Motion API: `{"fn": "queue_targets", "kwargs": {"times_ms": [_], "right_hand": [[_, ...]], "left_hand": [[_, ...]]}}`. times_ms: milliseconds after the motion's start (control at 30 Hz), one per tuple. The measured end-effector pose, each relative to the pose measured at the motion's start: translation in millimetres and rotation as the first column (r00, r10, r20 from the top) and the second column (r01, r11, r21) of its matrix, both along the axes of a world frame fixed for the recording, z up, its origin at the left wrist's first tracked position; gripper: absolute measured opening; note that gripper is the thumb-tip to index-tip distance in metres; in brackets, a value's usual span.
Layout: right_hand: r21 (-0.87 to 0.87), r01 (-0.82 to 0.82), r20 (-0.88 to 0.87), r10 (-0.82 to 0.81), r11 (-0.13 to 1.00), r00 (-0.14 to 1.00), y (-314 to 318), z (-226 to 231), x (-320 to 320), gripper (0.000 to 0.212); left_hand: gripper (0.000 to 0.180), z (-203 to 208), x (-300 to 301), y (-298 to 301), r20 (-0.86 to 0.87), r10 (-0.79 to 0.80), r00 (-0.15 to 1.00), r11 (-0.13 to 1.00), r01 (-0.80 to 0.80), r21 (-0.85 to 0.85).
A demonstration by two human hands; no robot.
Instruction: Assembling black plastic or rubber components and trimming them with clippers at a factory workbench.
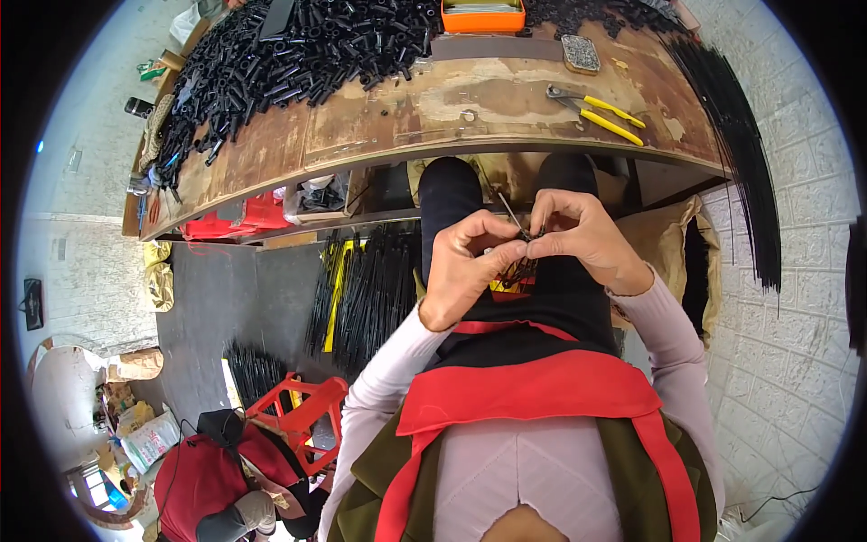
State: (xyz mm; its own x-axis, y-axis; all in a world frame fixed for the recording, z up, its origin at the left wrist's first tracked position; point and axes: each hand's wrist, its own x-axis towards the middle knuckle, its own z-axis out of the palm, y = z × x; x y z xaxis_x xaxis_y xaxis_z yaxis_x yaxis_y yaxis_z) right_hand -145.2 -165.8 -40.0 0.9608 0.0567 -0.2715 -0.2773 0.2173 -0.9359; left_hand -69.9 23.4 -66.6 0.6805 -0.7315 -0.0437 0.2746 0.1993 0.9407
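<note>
Over my lap, my left hand (459,268) and my right hand (587,237) meet with their fingertips almost touching. Each is closed in a pinch on small dark parts (522,237), whose exact kind the fingers hide. A thin pale rod (510,210) sticks up and away at a slant from between the fingers. Below the hands, more dark thin pieces (517,273) show against my dark trousers, with a bit of yellow beside them. Beyond my hands, on the wooden table (470,99), lie cutting pliers (607,117) with yellow handles.
Black short tubes (298,59) are heaped at the table's left. An orange box (483,18) and a small tin (580,54) stand at the back. Long black rods (736,144) overhang the right edge. More rods (379,298), a red stool (307,415) and another person (212,479) are at left.
</note>
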Motion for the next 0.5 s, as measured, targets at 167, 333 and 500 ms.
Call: {"fn": "queue_targets", "kwargs": {"times_ms": [167, 333, 500], "right_hand": [[-0.025, 0.417, 0.408, -0.372, 0.908, 0.834, 25, -9, -10, 0.027], [0.129, 0.349, 0.386, -0.371, 0.928, 0.845, 26, -11, -11, 0.026], [0.167, 0.133, 0.369, -0.188, 0.977, 0.910, 7, 1, -2, 0.027]], "left_hand": [[0.014, 8, -8, -12, -0.003, 0.078, 0.997, 0.994, -0.078, -0.080], [0.015, 9, 1, -11, -0.013, 0.052, 0.999, 0.994, -0.053, -0.100], [0.022, 10, 25, -13, -0.060, -0.268, 0.961, 0.946, 0.251, -0.206]]}}
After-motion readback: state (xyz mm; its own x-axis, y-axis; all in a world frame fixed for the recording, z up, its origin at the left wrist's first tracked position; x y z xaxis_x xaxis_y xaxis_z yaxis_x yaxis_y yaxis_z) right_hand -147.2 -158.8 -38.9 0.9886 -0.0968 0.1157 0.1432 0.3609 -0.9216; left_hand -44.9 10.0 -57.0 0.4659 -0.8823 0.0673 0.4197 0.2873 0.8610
